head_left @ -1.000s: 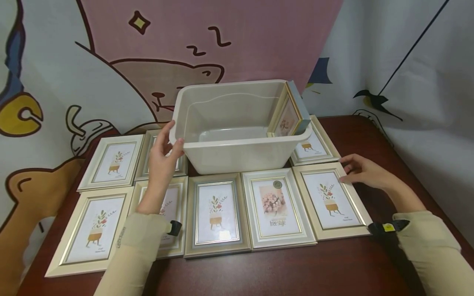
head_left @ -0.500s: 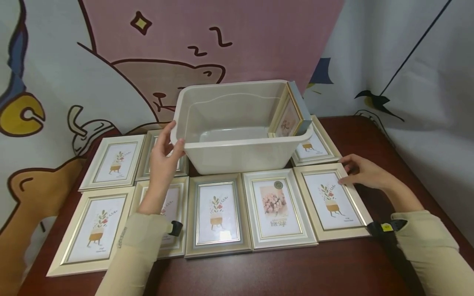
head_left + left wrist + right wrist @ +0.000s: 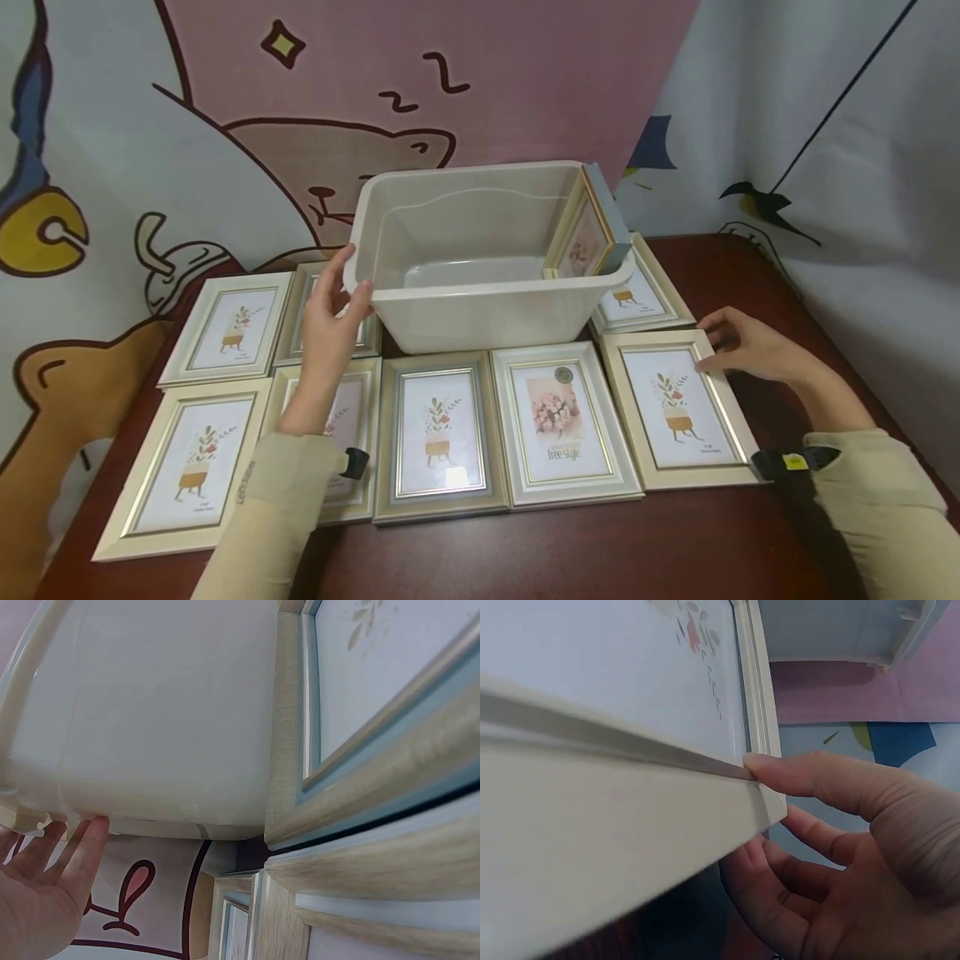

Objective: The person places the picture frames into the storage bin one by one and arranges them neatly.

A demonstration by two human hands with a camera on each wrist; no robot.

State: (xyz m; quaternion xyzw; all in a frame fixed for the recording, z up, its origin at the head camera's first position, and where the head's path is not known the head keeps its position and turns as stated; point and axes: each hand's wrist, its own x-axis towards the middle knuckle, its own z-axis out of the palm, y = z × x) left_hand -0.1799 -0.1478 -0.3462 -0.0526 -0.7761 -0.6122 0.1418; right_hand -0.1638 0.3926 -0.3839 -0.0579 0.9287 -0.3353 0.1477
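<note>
My left hand (image 3: 327,321) grips the left front corner of a beige plastic bin (image 3: 480,321), thumb on the near side of its rim. In the left wrist view, fingertips (image 3: 91,832) touch under the rim. My right hand (image 3: 750,348) pinches the upper right corner of a cream picture frame (image 3: 626,400) with a plant print. In the right wrist view, the thumb (image 3: 787,771) presses on the frame's face, and the other fingers reach beneath. A blue-edged picture frame (image 3: 579,237) leans upright inside the bin at its right end.
Several picture frames lie flat in two rows on the dark red table (image 3: 570,550), including a silver one (image 3: 442,508) and a white one (image 3: 573,492) in front of the bin. A cartoon-printed cloth (image 3: 540,75) hangs behind.
The cream picture frame has slid slightly right with my right hand, widening the gap beside the white one. My left hand and the bin stay in place.
</note>
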